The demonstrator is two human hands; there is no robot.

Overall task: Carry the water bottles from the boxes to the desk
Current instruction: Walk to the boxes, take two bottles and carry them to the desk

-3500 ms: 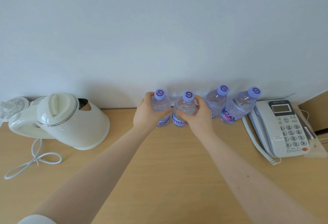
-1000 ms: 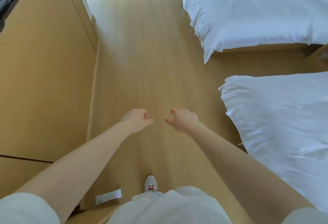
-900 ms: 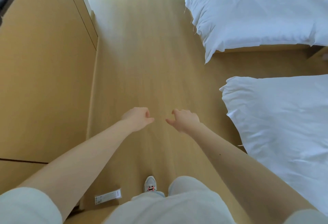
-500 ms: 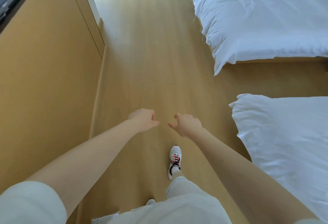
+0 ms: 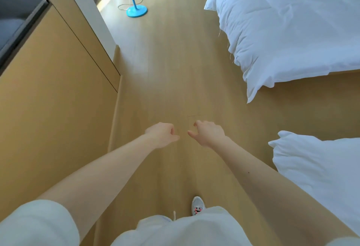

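**Head view, looking down along both bare forearms to a wooden floor [image 5: 175, 74].** The reference landmark is the blue fan stand [image 5: 136, 11], which stands upright on the floor at the top of the view, left of centre. A thin cord [image 5: 123, 6] loops on the floor just to its left.

- **Left hand [image 5: 161, 134]:** well below the fan stand in the view and slightly to its right, held above the floor. The fingers are loosely curled under the palm and the thumb points toward the other hand. It holds nothing.
- **Right hand [image 5: 209, 133]:** further right of the fan stand, level with the left hand, near it but not touching. The fingers are loosely bent, with forefinger and thumb reaching toward the left hand. It also holds nothing.
- **Water bottles:** their place cannot be told from this view.
- **Far bed [image 5: 292, 31]:** right of the fan stand, under a rumpled white duvet with one corner hanging toward the floor.
- **Near bed [image 5: 321, 177]:** lower right, well below the fan stand, also under white bedding. A strip of floor separates the two beds.
- **Wooden cabinet [image 5: 48, 109]:** a tall tan panel face left of and below the fan stand, bordering the floor. A dark screen [image 5: 15, 12] sits at its upper left.
- **White post [image 5: 91, 12]:** a pale edge just left of the fan stand.
- **White shoe [image 5: 198, 205]:** on the floor far below the fan stand, partly covered by white trousers [image 5: 185, 230].
- **White sleeve [image 5: 35, 226]:** at the lower left corner, covering the left upper arm.
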